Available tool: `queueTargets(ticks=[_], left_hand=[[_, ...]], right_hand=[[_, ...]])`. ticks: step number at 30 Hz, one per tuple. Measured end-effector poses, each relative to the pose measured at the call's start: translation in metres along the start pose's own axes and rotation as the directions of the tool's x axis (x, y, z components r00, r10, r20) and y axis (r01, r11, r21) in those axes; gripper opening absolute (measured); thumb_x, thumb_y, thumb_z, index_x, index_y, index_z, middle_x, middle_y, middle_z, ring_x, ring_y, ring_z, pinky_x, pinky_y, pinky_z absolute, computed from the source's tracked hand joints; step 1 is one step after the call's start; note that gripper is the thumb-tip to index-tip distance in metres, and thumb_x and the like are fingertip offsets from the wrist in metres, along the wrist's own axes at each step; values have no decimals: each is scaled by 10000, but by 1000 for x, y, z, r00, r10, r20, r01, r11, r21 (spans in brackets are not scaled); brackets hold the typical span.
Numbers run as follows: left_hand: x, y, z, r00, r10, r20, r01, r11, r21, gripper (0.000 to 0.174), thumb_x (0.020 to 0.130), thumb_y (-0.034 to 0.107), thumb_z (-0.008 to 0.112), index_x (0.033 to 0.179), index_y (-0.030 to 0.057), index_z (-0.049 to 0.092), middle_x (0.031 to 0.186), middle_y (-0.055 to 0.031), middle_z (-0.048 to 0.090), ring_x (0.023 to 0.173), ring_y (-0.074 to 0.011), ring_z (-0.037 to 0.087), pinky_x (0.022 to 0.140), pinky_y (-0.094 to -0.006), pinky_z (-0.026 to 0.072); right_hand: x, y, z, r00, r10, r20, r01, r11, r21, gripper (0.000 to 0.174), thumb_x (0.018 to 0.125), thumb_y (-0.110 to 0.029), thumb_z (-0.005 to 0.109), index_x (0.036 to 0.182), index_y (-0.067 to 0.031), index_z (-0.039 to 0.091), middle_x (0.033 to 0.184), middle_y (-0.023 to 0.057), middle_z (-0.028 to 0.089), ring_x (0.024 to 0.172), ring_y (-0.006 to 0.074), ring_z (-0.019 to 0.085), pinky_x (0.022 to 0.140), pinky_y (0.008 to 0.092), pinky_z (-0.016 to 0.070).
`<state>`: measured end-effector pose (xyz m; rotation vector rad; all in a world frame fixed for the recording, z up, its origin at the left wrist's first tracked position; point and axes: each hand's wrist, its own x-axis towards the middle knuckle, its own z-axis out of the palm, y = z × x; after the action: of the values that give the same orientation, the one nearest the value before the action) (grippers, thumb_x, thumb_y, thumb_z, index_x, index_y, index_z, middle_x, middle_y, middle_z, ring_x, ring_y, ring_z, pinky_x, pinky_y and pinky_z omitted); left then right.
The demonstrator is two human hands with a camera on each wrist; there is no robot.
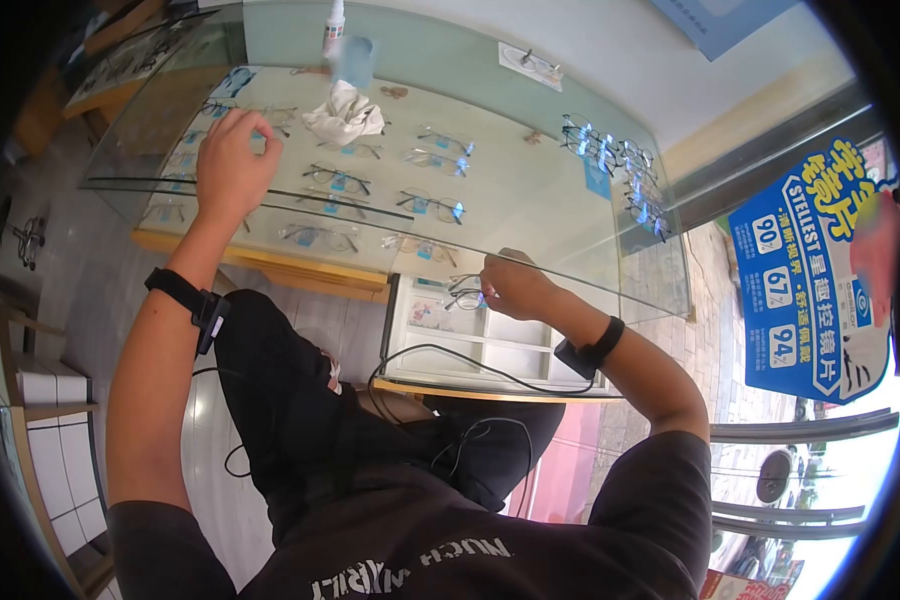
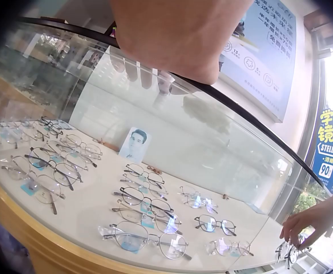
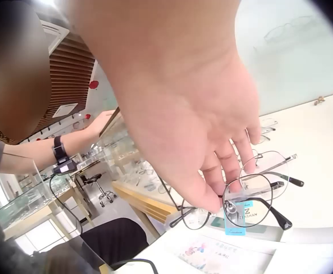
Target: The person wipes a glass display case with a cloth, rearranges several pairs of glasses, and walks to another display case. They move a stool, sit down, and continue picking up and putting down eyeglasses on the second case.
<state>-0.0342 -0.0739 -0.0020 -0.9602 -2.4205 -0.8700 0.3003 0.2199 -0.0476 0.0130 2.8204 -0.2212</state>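
My right hand [image 1: 515,285] pinches a pair of round, thin dark-rimmed eyeglasses [image 3: 247,214] between thumb and fingers. A blue tag hangs at the lens, and the temples point away from the palm in the right wrist view. The glasses are over a white compartmented drawer [image 1: 520,362] at the front of the glass display case. My left hand [image 1: 235,165] rests on the case's glass top with its fingers loosely bent and nothing in them. Beneath the glass, several rows of eyeglasses [image 2: 146,242] lie on the white shelf.
A crumpled white cloth [image 1: 344,115] and a spray bottle [image 1: 334,28] are on the case's far side. More dark glasses [image 1: 610,155] lie at the right end. A black cable [image 1: 450,352] crosses the drawer's front edge. A blue sign [image 1: 810,280] stands at the right.
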Motion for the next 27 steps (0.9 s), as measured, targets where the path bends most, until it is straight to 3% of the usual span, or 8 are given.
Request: queueTargets(ticks=[1, 2, 6, 13, 18, 22, 24, 27], left_hand=[[0, 1, -1, 1000, -6, 7, 6, 1000, -6, 135, 901, 167, 719, 981, 87, 644, 1081, -85, 672, 1131, -369, 622, 949, -475, 504], [-1, 0, 0, 1000, -6, 10, 6, 1000, -5, 135, 901, 167, 719, 981, 87, 644, 1081, -85, 672, 1131, -369, 622, 949, -475, 504], [0, -1, 3, 1000, 9, -17, -9, 999, 31, 113, 904, 203, 707, 941, 107, 660, 1051, -64, 664, 1110, -331, 629, 928, -468, 520], [0, -1, 3, 1000, 4, -16, -4, 1000, 23, 108, 904, 204, 704, 944, 111, 665, 1054, -61, 665, 1107, -330, 630, 928, -466, 522], [1, -1, 3, 1000, 10, -11, -10, 1000, 28, 110, 900, 202, 706, 939, 108, 663, 1052, -63, 669, 1100, -335, 631, 924, -467, 523], [1, -2, 4, 1000, 17, -24, -16, 999, 29, 108, 897, 200, 709, 934, 109, 663, 1051, -65, 674, 1094, -339, 633, 921, -469, 523], [0, -2, 4, 999, 19, -27, -18, 999, 30, 109, 897, 201, 710, 933, 109, 664, 1050, -64, 675, 1092, -339, 634, 921, -469, 523], [0, -2, 4, 999, 22, -30, -21, 999, 33, 110, 896, 203, 712, 934, 112, 664, 1048, -63, 676, 1088, -339, 635, 922, -469, 524]], right_hand=[[0, 9, 2, 999, 33, -41, -36, 997, -65, 68, 838, -127, 714, 823, -92, 769, 984, 133, 699, 1006, 358, 658, 919, 455, 540], [-1, 25, 10, 988, 13, -153, -16, 1000, -18, 108, 846, -171, 702, 786, -104, 762, 939, 135, 692, 983, 354, 653, 900, 463, 527], [-1, 60, 16, 969, 39, -245, -83, 982, -172, 187, 894, -218, 664, 784, -86, 740, 944, 151, 680, 954, 364, 635, 918, 478, 509], [6, 96, 41, 963, 154, -223, -193, 967, -166, 172, 893, -203, 650, 827, -69, 736, 955, 155, 670, 991, 375, 615, 946, 500, 483], [8, 100, 52, 928, 117, -353, -149, 987, -63, 136, 853, -195, 684, 794, -81, 731, 943, 157, 656, 999, 373, 607, 970, 495, 463], [11, 102, 54, 935, 162, -317, -188, 981, -56, 92, 812, -194, 723, 756, -122, 737, 946, 146, 656, 1011, 366, 612, 981, 490, 456], [13, 101, 49, 949, 229, -217, -254, 962, -96, 85, 771, -210, 776, 713, -161, 739, 953, 131, 659, 1032, 361, 617, 999, 477, 451], [12, 99, 42, 939, 256, -232, -276, 959, -59, 121, 741, -242, 818, 677, -181, 736, 954, 123, 670, 1037, 361, 626, 998, 463, 464]])
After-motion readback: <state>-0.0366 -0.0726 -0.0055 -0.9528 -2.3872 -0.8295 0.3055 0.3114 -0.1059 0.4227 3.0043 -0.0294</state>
